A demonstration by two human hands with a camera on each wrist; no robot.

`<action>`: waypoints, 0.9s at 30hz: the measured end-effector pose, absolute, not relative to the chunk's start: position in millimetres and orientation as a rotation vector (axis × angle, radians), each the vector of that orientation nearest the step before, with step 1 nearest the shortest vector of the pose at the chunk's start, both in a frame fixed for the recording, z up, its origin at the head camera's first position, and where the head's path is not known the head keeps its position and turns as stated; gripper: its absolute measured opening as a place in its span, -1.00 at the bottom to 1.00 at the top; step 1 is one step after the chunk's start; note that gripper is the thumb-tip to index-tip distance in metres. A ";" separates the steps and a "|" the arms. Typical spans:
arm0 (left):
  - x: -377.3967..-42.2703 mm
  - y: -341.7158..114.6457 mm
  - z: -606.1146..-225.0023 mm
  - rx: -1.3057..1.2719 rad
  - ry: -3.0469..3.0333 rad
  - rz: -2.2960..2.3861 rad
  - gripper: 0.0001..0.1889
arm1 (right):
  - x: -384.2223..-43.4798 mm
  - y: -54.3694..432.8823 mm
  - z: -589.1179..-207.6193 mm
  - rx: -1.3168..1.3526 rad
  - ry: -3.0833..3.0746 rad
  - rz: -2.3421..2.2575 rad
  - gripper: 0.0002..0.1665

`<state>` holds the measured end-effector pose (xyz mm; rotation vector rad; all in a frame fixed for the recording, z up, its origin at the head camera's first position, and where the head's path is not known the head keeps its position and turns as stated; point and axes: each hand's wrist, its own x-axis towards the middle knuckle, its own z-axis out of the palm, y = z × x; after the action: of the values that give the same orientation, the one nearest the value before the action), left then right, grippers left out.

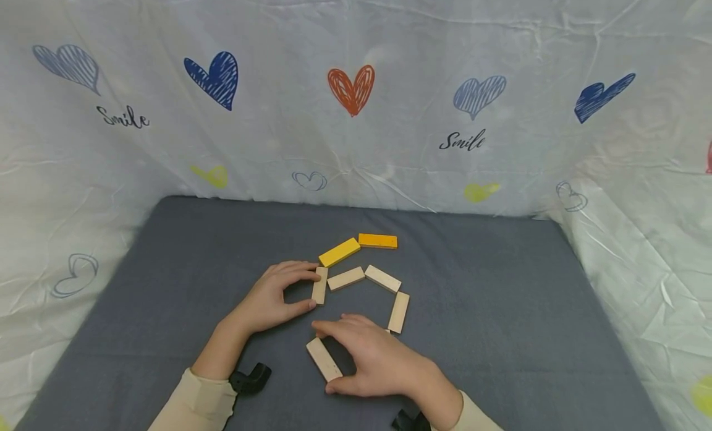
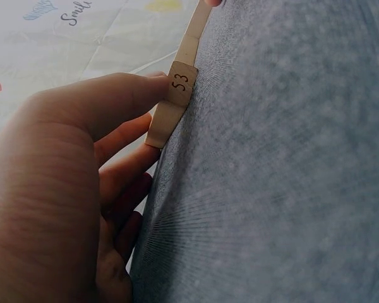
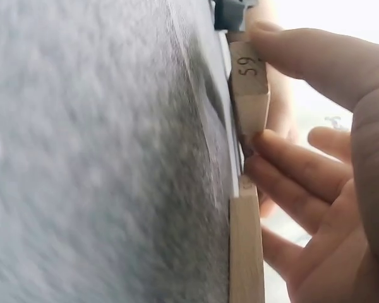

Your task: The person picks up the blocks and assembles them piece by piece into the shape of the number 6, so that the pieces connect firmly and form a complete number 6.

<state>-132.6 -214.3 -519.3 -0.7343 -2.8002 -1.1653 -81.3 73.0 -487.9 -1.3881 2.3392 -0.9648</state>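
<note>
My left hand (image 1: 276,300) pinches a plain wooden block (image 1: 319,287) by its ends, thumb at the near end and fingers at the far one. In the left wrist view the near end of that wooden block (image 2: 180,83) bears the number 53. Closer to me, my right hand (image 1: 374,355) holds a second wooden block (image 1: 324,360) lengthwise between thumb and index finger. The right wrist view shows 59 on the end of this wooden block (image 3: 249,72). Whether it touches the cloth is hard to tell.
Three plain blocks, left (image 1: 346,279), middle (image 1: 382,278) and right (image 1: 398,312), curve beyond my right hand, which mostly hides another. A yellow block (image 1: 340,252) and an orange block (image 1: 378,241) lie behind. Grey cloth (image 1: 489,307) covers the table; a heart-printed curtain (image 1: 400,146) surrounds it.
</note>
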 end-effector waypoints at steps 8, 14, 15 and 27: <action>-132.3 -215.8 -517.9 -0.744 -2.808 -1.174 -0.47 | -91.5 71.9 -482.4 -1.415 2.392 -0.978 0.14; -132.0 -215.8 -517.7 -0.745 -2.815 -1.175 -0.47 | -100.4 71.6 -478.7 -1.427 2.421 -0.945 0.19; -132.0 -215.6 -517.7 -0.744 -2.812 -1.174 -0.47 | -102.1 71.4 -478.5 -1.427 2.424 -0.942 0.19; -132.7 -216.1 -520.1 -0.743 -2.816 -1.172 -0.49 | -120.0 67.9 -478.3 -1.490 2.478 -0.860 0.14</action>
<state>-132.7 -216.1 -520.1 -0.7428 -2.8163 -1.1723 -120.0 67.9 -478.3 -1.4895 2.4784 -0.8598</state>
